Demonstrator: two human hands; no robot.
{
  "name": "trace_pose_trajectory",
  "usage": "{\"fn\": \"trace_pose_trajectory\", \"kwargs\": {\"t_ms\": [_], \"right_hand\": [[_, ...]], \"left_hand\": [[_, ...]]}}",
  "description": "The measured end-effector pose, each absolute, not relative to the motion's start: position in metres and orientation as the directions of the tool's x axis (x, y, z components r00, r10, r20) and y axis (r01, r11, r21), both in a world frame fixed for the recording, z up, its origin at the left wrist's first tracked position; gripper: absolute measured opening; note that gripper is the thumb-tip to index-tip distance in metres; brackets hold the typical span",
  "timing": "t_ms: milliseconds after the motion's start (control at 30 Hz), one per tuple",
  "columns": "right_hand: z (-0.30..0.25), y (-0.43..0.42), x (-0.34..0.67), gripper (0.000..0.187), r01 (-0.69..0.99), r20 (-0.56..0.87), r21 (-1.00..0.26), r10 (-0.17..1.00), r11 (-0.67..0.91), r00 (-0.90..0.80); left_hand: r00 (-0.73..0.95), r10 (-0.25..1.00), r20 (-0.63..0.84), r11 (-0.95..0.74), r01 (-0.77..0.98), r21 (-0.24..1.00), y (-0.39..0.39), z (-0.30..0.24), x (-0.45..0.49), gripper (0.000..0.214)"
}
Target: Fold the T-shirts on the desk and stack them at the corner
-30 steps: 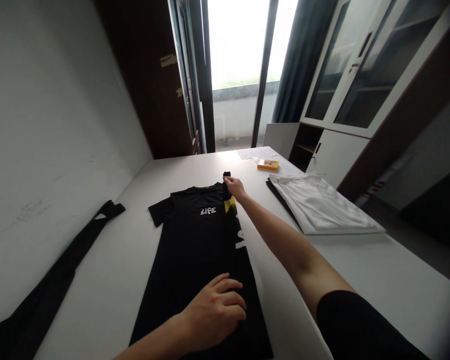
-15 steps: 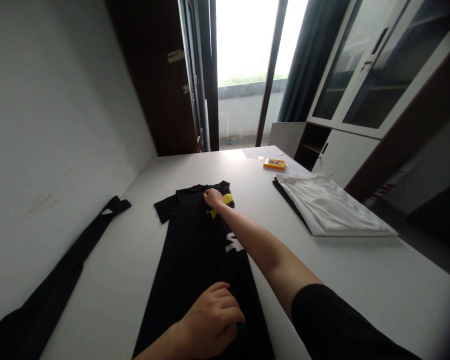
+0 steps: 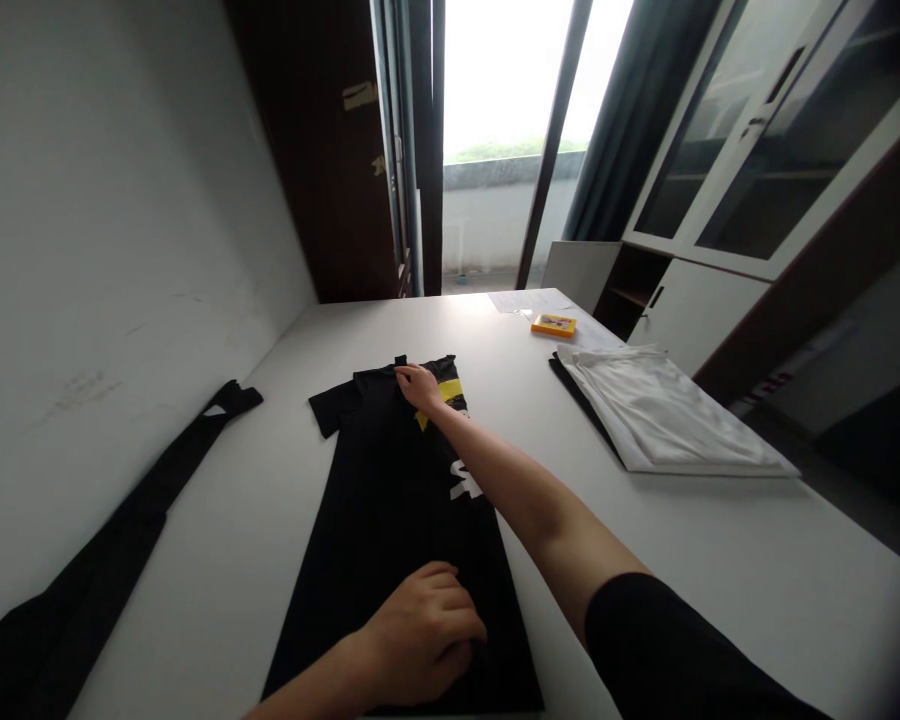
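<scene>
Black shirt (image 3: 386,490): on the desk (image 3: 607,560), beneath my fingers. Right fingers (image 3: 403,372): closed, pinching cloth at its top, seemingly so the turned-over side lies flat. Left fingers (image 3: 456,602): half curled above the lower part, perhaps steadying; grip, I cannot tell. White garment (image 3: 660,410): rightward, well apart.

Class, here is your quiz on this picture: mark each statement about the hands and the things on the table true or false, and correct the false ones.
1. The left hand is lower in the picture than the right hand. True.
2. The right hand is at the shoulder end of the black shirt. True.
3. The yellow box lies farther off than the white cloth. True.
4. The left hand is on the white cloth. False: it is over the lower part of the black shirt.
5. The black shirt is plain all over. False: yellow print shows on it.
</scene>
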State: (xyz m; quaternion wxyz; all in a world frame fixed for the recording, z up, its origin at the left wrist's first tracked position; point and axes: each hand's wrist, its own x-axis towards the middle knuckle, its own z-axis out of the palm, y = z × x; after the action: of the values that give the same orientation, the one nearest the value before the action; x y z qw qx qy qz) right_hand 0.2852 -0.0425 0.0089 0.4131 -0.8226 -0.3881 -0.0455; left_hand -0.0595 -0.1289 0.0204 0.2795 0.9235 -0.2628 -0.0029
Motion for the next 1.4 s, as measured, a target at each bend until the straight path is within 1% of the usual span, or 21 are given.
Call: {"fn": "trace_pose_trajectory", "kwargs": {"t_ms": [133, 233, 300, 433, 533, 600, 667, 733, 800, 867, 933, 1000, 1067, 1100, 1200, 1400], "right_hand": [[0.002, -0.041, 0.288, 0.034, 0.687, 0.401, -0.652, 0.623, -0.321, 0.671], [-0.004, -0.043, 0.291, 0.029, 0.667, 0.32, -0.667, 0.682, -0.331, 0.658], [-0.007, -0.046, 0.289, 0.028, 0.657, 0.291, -0.677, 0.699, -0.333, 0.654], [-0.01, -0.049, 0.277, 0.032, 0.678, 0.368, -0.673, 0.662, -0.296, 0.653], [-0.014, -0.05, 0.273, 0.029, 0.712, 0.375, -0.675, 0.739, -0.196, 0.559], [-0.017, -0.052, 0.277, 0.029, 0.698, 0.383, -0.697, 0.741, -0.16, 0.552], [-0.022, -0.057, 0.288, 0.032, 0.663, 0.391, -0.713, 0.654, -0.23, 0.647], [-0.027, -0.065, 0.304, 0.035, 0.611, 0.375, -0.699, 0.537, -0.371, 0.756], [-0.033, -0.073, 0.321, 0.038, 0.559, 0.324, -0.648, 0.477, -0.517, 0.817], [-0.041, -0.078, 0.338, 0.039, 0.559, 0.271, -0.554, 0.502, -0.617, 0.822], [-0.047, -0.08, 0.353, 0.042, 0.608, 0.225, -0.44, 0.574, -0.661, 0.787], [-0.051, -0.078, 0.367, 0.048, 0.655, 0.165, -0.35, 0.644, -0.67, 0.747], [-0.054, -0.075, 0.379, 0.057, 0.672, 0.097, -0.307, 0.681, -0.674, 0.726], [-0.055, -0.074, 0.384, 0.061, 0.672, 0.067, -0.298, 0.687, -0.678, 0.724], [-0.056, -0.072, 0.394, 0.071, 0.637, 0.021, -0.281, 0.659, -0.718, 0.752], [-0.055, -0.073, 0.391, 0.081, 0.51, 0.014, -0.286, 0.528, -0.811, 0.849]], "left_hand": [[0.862, -0.483, 0.154, -0.699, -0.486, 0.524, -0.13, 0.017, -0.059, 0.023], [0.862, -0.487, 0.142, -0.697, -0.481, 0.531, -0.131, 0.015, -0.06, 0.022], [0.861, -0.489, 0.138, -0.695, -0.48, 0.536, -0.131, 0.014, -0.06, 0.022], [0.856, -0.499, 0.136, -0.686, -0.485, 0.543, -0.132, 0.014, -0.058, 0.022], [0.85, -0.512, 0.12, -0.685, -0.489, 0.54, -0.132, 0.014, -0.058, 0.018], [0.846, -0.522, 0.103, -0.684, -0.488, 0.542, -0.132, 0.015, -0.059, 0.014], [0.846, -0.528, 0.081, -0.687, -0.481, 0.544, -0.132, 0.015, -0.059, 0.013], [0.853, -0.517, 0.076, -0.699, -0.471, 0.538, -0.132, 0.015, -0.058, 0.013], [0.871, -0.48, 0.102, -0.719, -0.458, 0.523, -0.134, 0.015, -0.055, 0.014], [0.885, -0.442, 0.144, -0.741, -0.451, 0.498, -0.138, 0.014, -0.051, 0.018], [0.89, -0.429, 0.155, -0.765, -0.449, 0.461, -0.143, 0.012, -0.047, 0.028], [0.882, -0.457, 0.111, -0.78, -0.458, 0.427, -0.147, 0.01, -0.046, 0.045], [0.865, -0.5, 0.042, -0.779, -0.47, 0.414, -0.151, 0.011, -0.046, 0.059], [0.856, -0.518, 0.012, -0.775, -0.475, 0.416, -0.153, 0.013, -0.047, 0.062], [0.842, -0.538, -0.035, -0.77, -0.474, 0.427, -0.155, 0.023, -0.05, 0.061], [0.829, -0.558, -0.037, -0.768, -0.498, 0.403, -0.158, 0.033, -0.053, 0.058]]}}
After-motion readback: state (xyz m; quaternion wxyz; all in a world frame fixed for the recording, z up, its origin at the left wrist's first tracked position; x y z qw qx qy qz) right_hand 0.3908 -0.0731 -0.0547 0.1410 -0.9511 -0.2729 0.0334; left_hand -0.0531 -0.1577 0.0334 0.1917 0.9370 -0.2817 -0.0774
